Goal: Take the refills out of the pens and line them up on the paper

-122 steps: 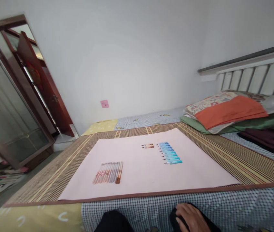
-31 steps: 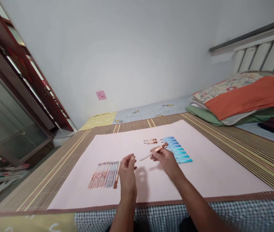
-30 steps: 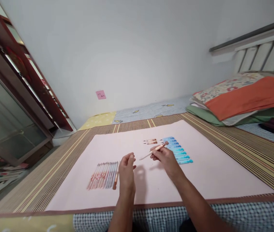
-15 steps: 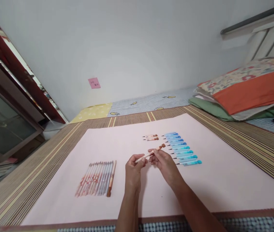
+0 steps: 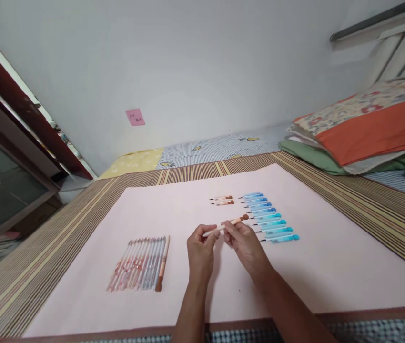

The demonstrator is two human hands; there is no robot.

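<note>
Both my hands hold one slim pen (image 5: 237, 221) above the pink sheet (image 5: 259, 286). It has a peach-and-cream barrel, a brown end at the right and a pale end at the left. The fingertips of my left hand (image 5: 201, 247) pinch the pale end. Around the barrel's middle close the thumb and fingers of my right hand (image 5: 243, 243). Just beyond, two brown-ended pens (image 5: 224, 203) lie side by side. Right of them is a column of several blue and turquoise pens (image 5: 272, 222), dark tips pointing left.
At the left of the sheet lies a row of several clear-barrelled pens (image 5: 138, 264), with a brown-ended pen (image 5: 162, 267) at its right edge. A striped mat (image 5: 331, 200) is under the sheet. Folded bedding (image 5: 374, 128) is piled at the right, by the wall.
The held pen has tilted slightly nearer to level, and both hands still grip it. My view has shifted a little. The pens on the sheet have stayed in place.
</note>
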